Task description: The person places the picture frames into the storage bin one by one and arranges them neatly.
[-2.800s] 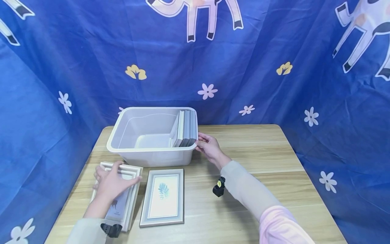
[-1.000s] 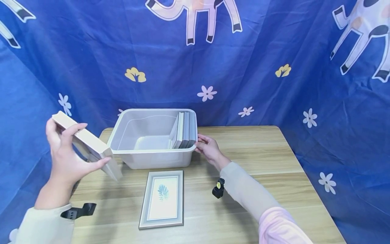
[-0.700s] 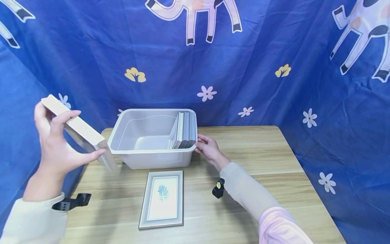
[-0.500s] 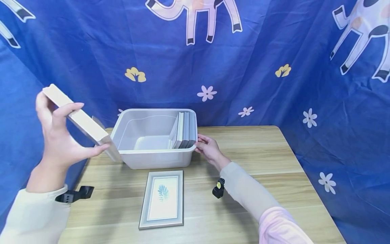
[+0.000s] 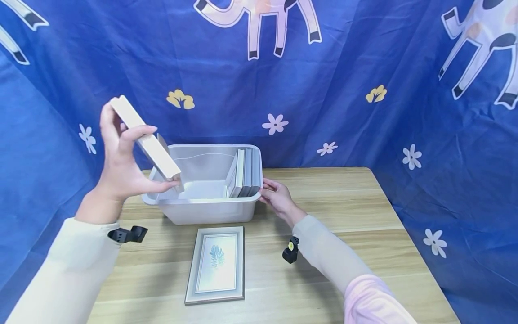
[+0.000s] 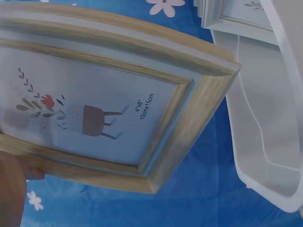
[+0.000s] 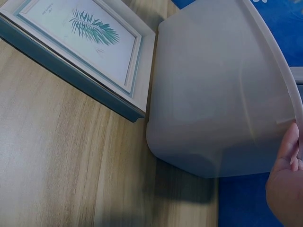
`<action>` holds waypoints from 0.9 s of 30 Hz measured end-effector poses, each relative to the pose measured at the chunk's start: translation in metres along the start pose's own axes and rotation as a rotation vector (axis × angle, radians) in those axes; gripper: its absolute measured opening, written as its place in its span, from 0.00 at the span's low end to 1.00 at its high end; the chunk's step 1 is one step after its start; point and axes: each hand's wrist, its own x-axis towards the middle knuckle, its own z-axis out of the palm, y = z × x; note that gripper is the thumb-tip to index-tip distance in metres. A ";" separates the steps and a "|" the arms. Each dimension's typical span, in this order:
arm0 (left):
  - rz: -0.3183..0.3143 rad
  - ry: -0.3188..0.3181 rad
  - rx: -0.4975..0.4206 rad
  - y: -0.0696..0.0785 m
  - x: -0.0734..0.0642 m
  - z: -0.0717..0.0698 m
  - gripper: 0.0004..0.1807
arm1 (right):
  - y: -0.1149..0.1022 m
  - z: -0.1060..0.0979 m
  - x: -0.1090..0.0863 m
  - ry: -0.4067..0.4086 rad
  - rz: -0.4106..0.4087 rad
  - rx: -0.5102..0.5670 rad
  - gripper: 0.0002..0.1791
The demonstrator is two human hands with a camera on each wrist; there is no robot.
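Observation:
My left hand holds a picture frame by its edges, thumb at the lower end and fingers along the upper part. The frame is raised and tilted, its lower corner overlapping the left end of a pale plastic bin. In the left wrist view, light wood-toned borders surround a print of a brown-bodied animal, flowers and size lettering. My right hand grips the bin's rim at its right front corner. Several picture frames stand on edge inside, against the bin's right end.
Another picture frame, with a blue-green leaf print, lies face up on the wooden table in front of the bin. A blue patterned curtain encloses the table's back and sides.
The left hand has lifted the animal-print frame from the table's left side, turned it on edge, and carried it up, then right towards the bin. The right hand has stayed at the rim.

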 end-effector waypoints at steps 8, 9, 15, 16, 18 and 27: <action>0.025 -0.203 -0.005 -0.029 -0.006 0.015 0.53 | -0.001 0.000 -0.002 -0.004 -0.006 0.001 0.28; 0.031 -0.222 -0.004 -0.032 -0.008 0.018 0.53 | -0.001 0.000 -0.002 -0.006 -0.006 0.003 0.28; 0.029 -0.347 0.041 -0.047 -0.014 0.031 0.54 | -0.002 0.000 -0.003 -0.004 -0.002 0.008 0.28; 0.021 -0.370 0.048 -0.048 -0.015 0.033 0.54 | -0.002 0.000 -0.003 -0.002 0.000 0.009 0.28; -0.002 -0.414 0.054 -0.050 -0.018 0.036 0.53 | -0.002 0.000 -0.003 0.000 0.000 0.010 0.28; -0.079 -0.571 0.103 -0.062 -0.034 0.054 0.55 | -0.001 0.000 -0.002 -0.004 -0.009 0.026 0.28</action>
